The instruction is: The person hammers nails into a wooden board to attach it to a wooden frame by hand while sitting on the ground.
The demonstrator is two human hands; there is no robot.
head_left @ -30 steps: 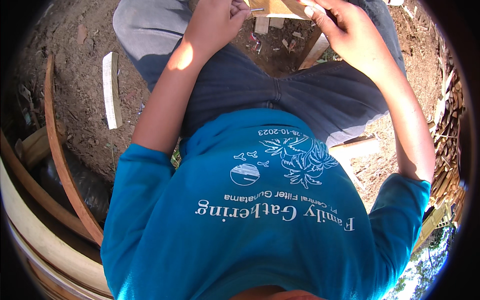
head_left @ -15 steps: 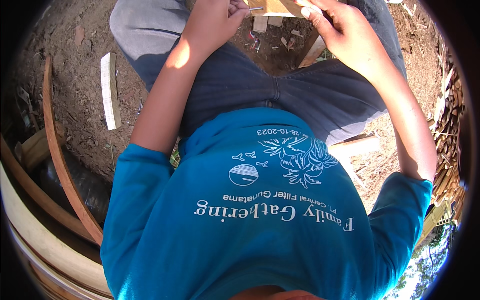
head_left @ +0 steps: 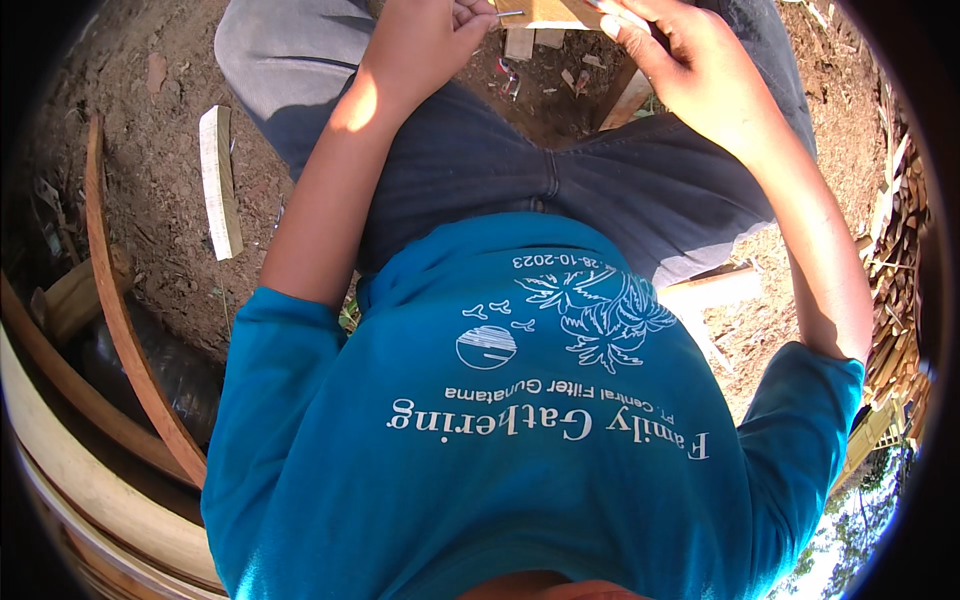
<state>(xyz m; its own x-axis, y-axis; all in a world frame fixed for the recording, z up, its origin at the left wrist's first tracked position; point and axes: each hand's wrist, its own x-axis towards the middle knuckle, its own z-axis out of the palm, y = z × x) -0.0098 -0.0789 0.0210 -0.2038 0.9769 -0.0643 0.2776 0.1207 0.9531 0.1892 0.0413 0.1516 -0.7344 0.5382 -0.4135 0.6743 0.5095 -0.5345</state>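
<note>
Dirt ground (head_left: 160, 180) under a pale wood strip (head_left: 219, 185) and chips (head_left: 582, 82)

Large white serif lettering (head_left: 570, 425), smaller white plain lettering (head_left: 530, 390), white row of digits (head_left: 555, 263), all inverted on blue cloth shirt (head_left: 480, 510).

An outdoor woodworking spot: bare dirt ground (head_left: 165, 190), a cut wood scrap (head_left: 220, 185), long boards (head_left: 122, 315) leftward, a woodpile (head_left: 895, 335) rightward, leafy trees (head_left: 848, 530)

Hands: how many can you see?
2: the left hand at the top, left of the middle, and the right hand at the top, farther right. The picture's edge cuts off part of both; no others show.
</note>
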